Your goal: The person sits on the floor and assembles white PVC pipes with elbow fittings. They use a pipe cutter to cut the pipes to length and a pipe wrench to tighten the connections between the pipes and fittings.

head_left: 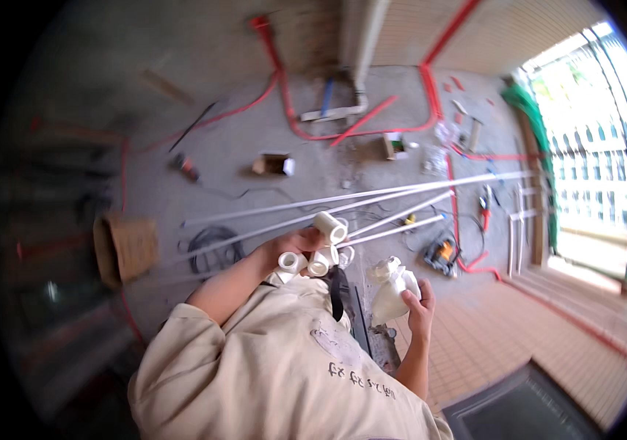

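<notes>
My left hand [289, 244] is raised in front of my chest and is closed around several short white plastic pipe fittings [328, 227]; one sticks up above the fingers and others bunch below the palm. My right hand [420, 302], lower and to the right, grips a clear plastic bag [389, 287] tied at the top, with white fittings inside. The bag hangs just right of the fittings in my left hand, apart from them. My beige shirt [284, 367] fills the lower middle of the view.
Long white pipes [372, 199] lie across the concrete floor beyond my hands. Red conduit [372, 132] runs along the floor and up the wall. An open cardboard box [126, 246], black cable coil [210, 246], orange power tool [442, 253] and red pliers [484, 209] lie around. Tiled floor [533, 323] is at right.
</notes>
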`<state>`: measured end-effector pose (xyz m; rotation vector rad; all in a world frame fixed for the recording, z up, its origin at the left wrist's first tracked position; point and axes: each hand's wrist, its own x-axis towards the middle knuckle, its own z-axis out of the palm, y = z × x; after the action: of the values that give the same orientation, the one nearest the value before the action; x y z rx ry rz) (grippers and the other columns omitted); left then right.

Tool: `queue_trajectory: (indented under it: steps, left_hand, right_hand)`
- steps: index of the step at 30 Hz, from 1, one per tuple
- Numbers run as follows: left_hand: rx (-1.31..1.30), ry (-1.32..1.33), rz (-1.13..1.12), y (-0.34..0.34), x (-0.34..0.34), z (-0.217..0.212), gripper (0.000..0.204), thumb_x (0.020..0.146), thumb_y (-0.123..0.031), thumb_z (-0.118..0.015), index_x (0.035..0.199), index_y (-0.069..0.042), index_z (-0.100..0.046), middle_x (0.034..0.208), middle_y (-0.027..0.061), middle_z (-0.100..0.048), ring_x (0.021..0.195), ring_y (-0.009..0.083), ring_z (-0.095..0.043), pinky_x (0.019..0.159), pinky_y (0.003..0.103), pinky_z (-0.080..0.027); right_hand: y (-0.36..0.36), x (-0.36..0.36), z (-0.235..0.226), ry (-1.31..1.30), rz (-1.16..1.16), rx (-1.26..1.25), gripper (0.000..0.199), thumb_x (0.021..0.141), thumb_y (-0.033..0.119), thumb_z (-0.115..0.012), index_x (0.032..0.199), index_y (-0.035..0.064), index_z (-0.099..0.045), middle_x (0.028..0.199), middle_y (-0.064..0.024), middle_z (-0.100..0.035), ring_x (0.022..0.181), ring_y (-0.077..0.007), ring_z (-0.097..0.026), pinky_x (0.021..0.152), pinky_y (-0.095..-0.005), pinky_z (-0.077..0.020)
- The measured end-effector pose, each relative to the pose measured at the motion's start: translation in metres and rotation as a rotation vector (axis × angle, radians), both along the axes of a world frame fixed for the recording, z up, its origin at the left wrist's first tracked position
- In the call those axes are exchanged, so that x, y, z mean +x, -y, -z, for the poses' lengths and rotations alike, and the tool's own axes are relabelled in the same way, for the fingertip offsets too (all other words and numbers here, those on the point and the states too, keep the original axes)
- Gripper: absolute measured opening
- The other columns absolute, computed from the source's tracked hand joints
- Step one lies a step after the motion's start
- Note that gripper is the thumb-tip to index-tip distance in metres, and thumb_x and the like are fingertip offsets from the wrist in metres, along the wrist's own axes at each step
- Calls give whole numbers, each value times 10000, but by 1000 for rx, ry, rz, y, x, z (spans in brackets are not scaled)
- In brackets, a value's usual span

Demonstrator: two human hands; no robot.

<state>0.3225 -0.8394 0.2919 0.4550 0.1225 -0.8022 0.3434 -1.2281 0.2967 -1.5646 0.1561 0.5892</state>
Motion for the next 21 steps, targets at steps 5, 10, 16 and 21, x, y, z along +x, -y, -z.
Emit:
queue_trajectory:
  steps: [5,10,16,21]
  left_hand:
    - [-112,-55,-345,-22,-129,-25,453,1048,-307,-651,1420,-62,-564,1137,96,-703,848,170,-716,644,312,-602]
    - [-177,-103,-677,-61,-234,-30,462,1052,-312,-645,1430,-62,-555,1155,94,-697,870,165,-713,665,309,-601]
    - [-299,-100,-980,-153,-317,10,473,1057,-318,-638,1443,-63,-543,1177,92,-690,897,158,-708,690,305,-598]
    - [-403,-17,-1208,-278,-356,54,482,1061,-323,-632,1454,-63,-534,1196,91,-685,920,153,-705,711,301,-597]
  right_hand:
    - [-121,28,0,-122,-618,331,308,866,220,-810,1019,0,-659,952,-20,-655,875,-117,-564,784,-275,-435]
    - [-251,15,-4,-227,-956,387,311,889,250,-819,1012,13,-660,953,-22,-620,872,-123,-540,788,-277,-415]
    - [-486,-14,0,-324,-1464,380,234,903,70,-789,1082,3,-655,969,-34,-611,911,-149,-559,832,-316,-454]
    - [-710,-73,44,50,-1893,284,265,838,18,-842,1065,-9,-709,1056,-124,-695,1008,-248,-650,908,-370,-503]
